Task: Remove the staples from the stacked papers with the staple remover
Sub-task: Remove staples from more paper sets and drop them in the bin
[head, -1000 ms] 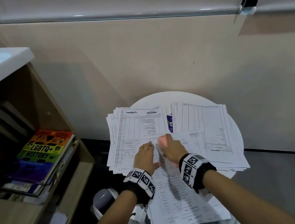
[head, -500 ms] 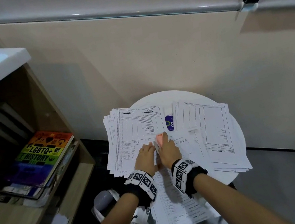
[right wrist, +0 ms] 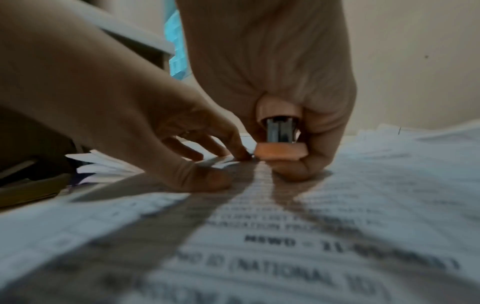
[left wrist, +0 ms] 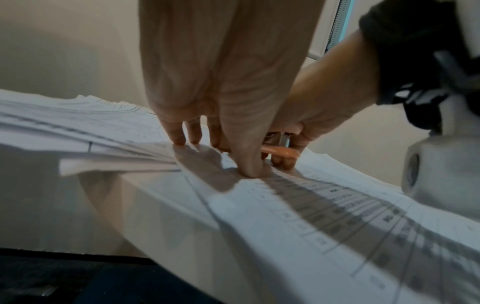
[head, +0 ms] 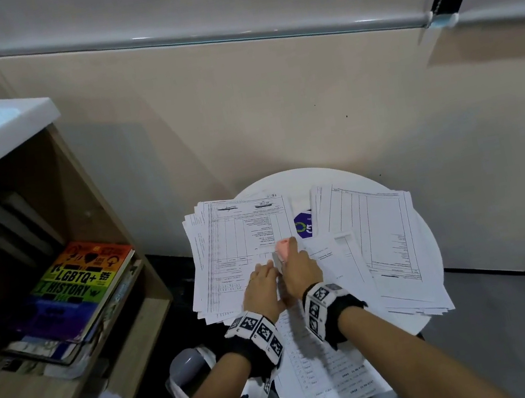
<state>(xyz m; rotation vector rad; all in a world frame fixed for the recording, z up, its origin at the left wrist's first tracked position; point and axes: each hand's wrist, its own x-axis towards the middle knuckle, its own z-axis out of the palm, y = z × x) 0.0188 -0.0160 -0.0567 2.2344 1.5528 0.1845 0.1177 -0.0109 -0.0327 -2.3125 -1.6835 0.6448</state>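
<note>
Left of the remover, a shelf (head: 129, 325) keeps a book (head: 81, 284). The left hand (head: 262, 289) is next, its fingers (left wrist: 179, 135) spread and almost straight, pressing the papers (head: 316, 363) flat on the round worktop (head: 428, 240). Just right of it, touching, the right hand (head: 301, 272) has its fingers (right wrist: 301, 170) curled around the pink remover (right wrist: 279, 144) and squeezes it over the sheet's top edge. The staple itself I cannot see. To do this step well, I think the left hand should press close beside the remover, so the paper does not lift or tear, and the remover should pull straight up, slowly. Right of the remover lies another pile (head: 383, 241).
</note>
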